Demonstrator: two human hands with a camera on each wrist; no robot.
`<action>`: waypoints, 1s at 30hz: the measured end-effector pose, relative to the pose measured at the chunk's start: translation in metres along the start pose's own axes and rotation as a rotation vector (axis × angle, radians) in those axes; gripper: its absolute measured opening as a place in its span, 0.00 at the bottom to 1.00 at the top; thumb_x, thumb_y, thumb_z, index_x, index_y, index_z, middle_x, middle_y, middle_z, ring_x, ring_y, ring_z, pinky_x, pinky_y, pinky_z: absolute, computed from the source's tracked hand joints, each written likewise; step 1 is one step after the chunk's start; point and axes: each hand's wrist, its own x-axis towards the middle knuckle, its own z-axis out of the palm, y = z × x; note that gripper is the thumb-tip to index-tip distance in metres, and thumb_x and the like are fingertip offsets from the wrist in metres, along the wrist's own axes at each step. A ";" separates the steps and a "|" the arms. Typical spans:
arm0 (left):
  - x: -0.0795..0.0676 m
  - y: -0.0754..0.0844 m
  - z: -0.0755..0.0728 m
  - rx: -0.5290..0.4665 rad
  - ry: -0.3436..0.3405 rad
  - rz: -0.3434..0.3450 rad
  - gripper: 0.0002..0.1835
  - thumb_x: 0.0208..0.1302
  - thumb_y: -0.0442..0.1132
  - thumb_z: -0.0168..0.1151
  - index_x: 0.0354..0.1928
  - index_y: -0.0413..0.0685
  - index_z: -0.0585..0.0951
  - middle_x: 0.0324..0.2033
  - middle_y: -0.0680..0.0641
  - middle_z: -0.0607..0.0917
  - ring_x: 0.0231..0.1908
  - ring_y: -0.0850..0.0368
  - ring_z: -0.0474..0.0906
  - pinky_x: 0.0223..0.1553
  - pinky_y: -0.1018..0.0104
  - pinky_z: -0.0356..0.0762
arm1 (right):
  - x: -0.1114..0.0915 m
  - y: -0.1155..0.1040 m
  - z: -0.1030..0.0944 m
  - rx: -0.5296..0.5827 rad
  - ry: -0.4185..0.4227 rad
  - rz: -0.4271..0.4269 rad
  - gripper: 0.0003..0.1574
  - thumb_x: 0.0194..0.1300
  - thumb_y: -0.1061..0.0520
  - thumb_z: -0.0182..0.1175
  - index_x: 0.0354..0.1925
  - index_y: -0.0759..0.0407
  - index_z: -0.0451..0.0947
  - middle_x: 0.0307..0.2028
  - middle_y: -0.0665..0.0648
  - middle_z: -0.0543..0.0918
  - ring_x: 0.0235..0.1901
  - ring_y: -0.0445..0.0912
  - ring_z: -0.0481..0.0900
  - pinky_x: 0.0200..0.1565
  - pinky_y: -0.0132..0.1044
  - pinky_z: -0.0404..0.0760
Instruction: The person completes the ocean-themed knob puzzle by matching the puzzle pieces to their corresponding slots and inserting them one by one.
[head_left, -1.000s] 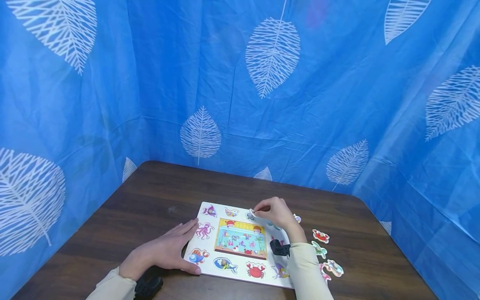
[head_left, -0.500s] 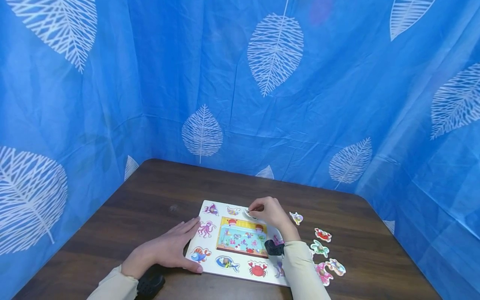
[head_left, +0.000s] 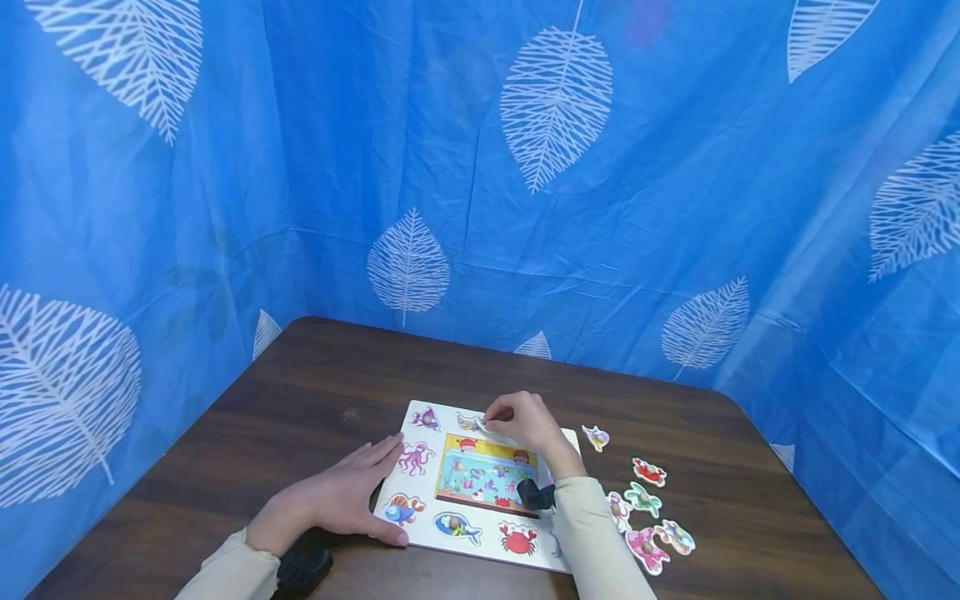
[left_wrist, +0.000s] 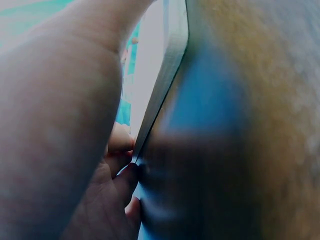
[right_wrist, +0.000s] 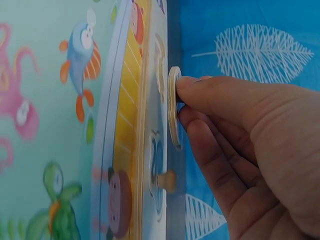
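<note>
Fingers of the right hand (head_left: 531, 423) pinch a puzzle piece (right_wrist: 172, 102) while the outspread left hand (head_left: 341, 492) touches the board (head_left: 429, 490).

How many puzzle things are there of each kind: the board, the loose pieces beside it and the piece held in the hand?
Puzzle board: 1
Loose pieces beside it: 6
Held piece, pinched by the right hand: 1
Total: 8
</note>
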 end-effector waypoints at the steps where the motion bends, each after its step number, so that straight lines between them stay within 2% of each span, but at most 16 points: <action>1: 0.000 0.000 0.000 0.001 -0.001 0.000 0.68 0.48 0.72 0.75 0.80 0.37 0.55 0.81 0.40 0.52 0.80 0.40 0.48 0.78 0.37 0.50 | 0.001 -0.001 0.001 0.001 -0.004 -0.005 0.02 0.65 0.59 0.72 0.37 0.52 0.90 0.34 0.47 0.89 0.34 0.38 0.81 0.45 0.40 0.85; 17: -0.001 0.003 -0.001 0.012 -0.008 -0.013 0.68 0.48 0.72 0.74 0.81 0.39 0.55 0.82 0.40 0.52 0.80 0.39 0.48 0.77 0.37 0.52 | 0.012 -0.013 0.013 0.005 -0.054 -0.015 0.03 0.65 0.59 0.72 0.38 0.51 0.90 0.34 0.45 0.88 0.34 0.40 0.80 0.47 0.41 0.84; 30: -0.002 0.004 0.000 0.000 -0.009 -0.034 0.68 0.47 0.72 0.75 0.80 0.39 0.56 0.81 0.41 0.53 0.80 0.39 0.49 0.77 0.36 0.52 | 0.017 -0.022 0.018 0.012 -0.074 0.009 0.02 0.65 0.58 0.72 0.38 0.52 0.89 0.35 0.46 0.88 0.36 0.41 0.80 0.51 0.44 0.84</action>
